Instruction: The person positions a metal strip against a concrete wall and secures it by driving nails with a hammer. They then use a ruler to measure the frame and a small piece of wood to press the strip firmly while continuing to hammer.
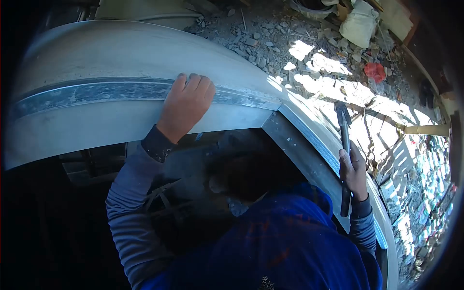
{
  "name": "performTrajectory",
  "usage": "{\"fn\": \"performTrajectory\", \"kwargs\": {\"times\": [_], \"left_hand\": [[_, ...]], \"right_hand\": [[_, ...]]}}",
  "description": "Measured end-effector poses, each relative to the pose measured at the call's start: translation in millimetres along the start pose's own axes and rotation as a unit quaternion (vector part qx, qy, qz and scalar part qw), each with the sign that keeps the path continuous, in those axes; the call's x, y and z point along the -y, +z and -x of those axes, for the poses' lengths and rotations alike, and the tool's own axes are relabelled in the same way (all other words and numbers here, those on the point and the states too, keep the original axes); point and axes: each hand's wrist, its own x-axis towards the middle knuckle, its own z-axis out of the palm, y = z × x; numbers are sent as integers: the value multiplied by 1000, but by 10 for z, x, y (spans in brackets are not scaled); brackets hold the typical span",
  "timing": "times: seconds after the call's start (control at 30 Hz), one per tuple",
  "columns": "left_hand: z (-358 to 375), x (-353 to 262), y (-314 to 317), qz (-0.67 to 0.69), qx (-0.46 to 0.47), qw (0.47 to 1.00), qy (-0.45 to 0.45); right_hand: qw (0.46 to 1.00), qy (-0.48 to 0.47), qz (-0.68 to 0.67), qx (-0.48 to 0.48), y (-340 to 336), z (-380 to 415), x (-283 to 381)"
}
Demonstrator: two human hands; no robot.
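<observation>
My left hand [187, 104] rests on a long metal channel [116, 91] that runs along a pale curved panel [130, 48]. Its fingers curl over the channel's far edge, closed on it. On the right, my right hand [354, 169] is wrapped round the dark handle of a hammer [344, 130]. The hammer's head points up and away from me, apart from the panel. Beside that hand, a second metal strip [309, 140] slopes down along the frame's right side.
Below the panel is a dark opening [232, 159] bordered by a grey frame piece [299, 152]. Rubble [261, 43] covers the ground beyond, with a red crumpled item [374, 72] and a whitish sack [359, 24]. A pale pole [427, 130] lies at the far right.
</observation>
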Motion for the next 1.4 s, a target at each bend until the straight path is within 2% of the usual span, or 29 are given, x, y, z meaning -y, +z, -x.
{"fn": "performTrajectory", "kwargs": {"times": [0.27, 0.33, 0.4, 0.43, 0.47, 0.57, 0.63, 0.67, 0.7, 0.8, 0.83, 0.87, 0.93, 1.03, 1.07, 1.13, 1.17, 1.2, 1.23, 1.33, 1.4], "left_hand": [[-24, 27, -15, -5, 36, 999, 20], [-16, 35, -5, -8, 39, 999, 21], [-15, 43, -33, -6, 32, 999, 21], [-17, 44, -55, -5, 28, 999, 19], [-5, 63, -86, 14, 0, 1000, 19], [168, 413, -297, 31, -65, 997, -15], [354, 792, -553, 20, -99, 993, -60], [453, 971, -671, -5, -100, 993, -67], [521, 1126, -768, -26, -106, 992, -71], [688, 1497, -1030, -55, -117, 989, -76], [715, 1599, -1110, -59, -120, 988, -72], [695, 1647, -1139, -51, -111, 991, -57], [684, 1720, -1150, -43, -100, 994, -23], [698, 1715, -1075, -39, -134, 990, -1], [675, 1727, -1009, -42, -156, 987, -13], [595, 1733, -757, -40, -196, 979, -36], [588, 1724, -659, 114, -187, 973, -70], [580, 1715, -562, 264, -192, 939, -106], [641, 1667, -710, 351, -188, 909, -120], [854, 1518, -1213, 590, -165, 775, -154], [870, 1508, -1251, 622, -171, 749, -152]], "right_hand": [[984, -74, 148, 68, 130, -144, -90], [983, -81, 121, 114, 283, -139, 62], [973, -111, 134, 151, 411, -155, 15], [955, -200, 175, 130, 494, -165, -51], [952, -189, 195, 139, 488, -126, -50], [934, -213, 234, 162, 599, -38, 225], [928, -266, 211, 154, 640, -34, 59], [945, -180, 204, 181, 633, -19, 40], [938, -201, 215, 182, 625, -25, -122], [929, -284, 161, 176, 828, -69, 547], [900, -360, 157, 188, 907, -139, 742], [915, -313, 172, 189, 935, -122, 961], [862, -426, 217, 170, 1175, -31, 1883], [713, -649, 246, 96, 1569, 102, 2738], [661, -702, 256, 74, 1735, 210, 3058], [595, -753, 277, 48, 2074, 402, 3584], [565, -780, 269, 26, 2271, 426, 3794], [533, -805, 260, 5, 2451, 437, 3973], [526, -806, 270, -4, 2587, 473, 4125], [522, -796, 303, -38, 2902, 528, 4466], [529, -787, 311, -62, 3015, 515, 4610]]}}
